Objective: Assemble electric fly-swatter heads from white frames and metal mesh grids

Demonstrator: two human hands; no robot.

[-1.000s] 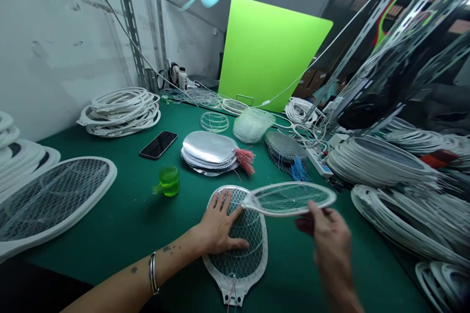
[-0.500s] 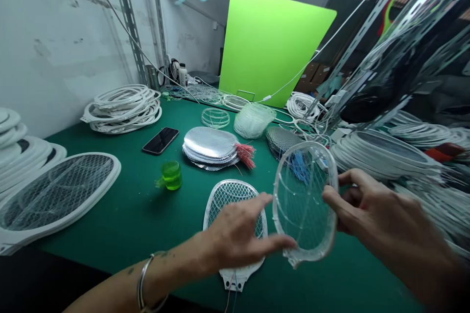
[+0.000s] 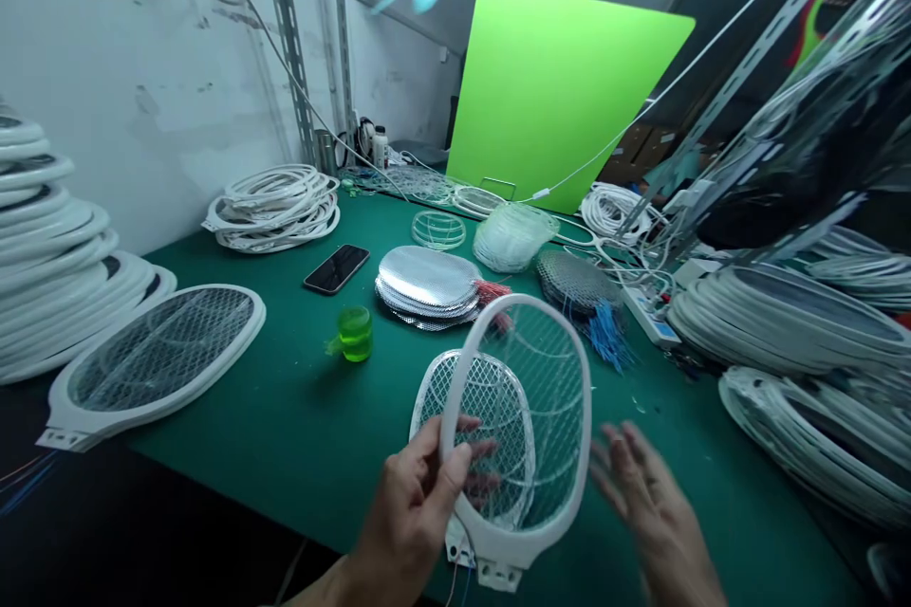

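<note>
My left hand (image 3: 417,503) grips the left rim of a white oval racket frame (image 3: 527,427) with thin cross strands, holding it upright and tilted over the table. Under it on the green table (image 3: 285,417) lies a white mesh racket head (image 3: 475,398) with wires at its neck. My right hand (image 3: 644,503) hovers just right of the frame, fingers spread and blurred, holding nothing.
A finished mesh racket head (image 3: 160,360) lies at the left beside a stack of white frames (image 3: 57,256). A green cup (image 3: 354,334), a phone (image 3: 337,267), a silver mesh stack (image 3: 429,285), a dark mesh stack (image 3: 578,283) and white frame piles (image 3: 790,322) surround the work spot.
The frame passed from my right hand to my left, which now grips its rim. My right hand let go and dropped lower. The view shifted left.
</note>
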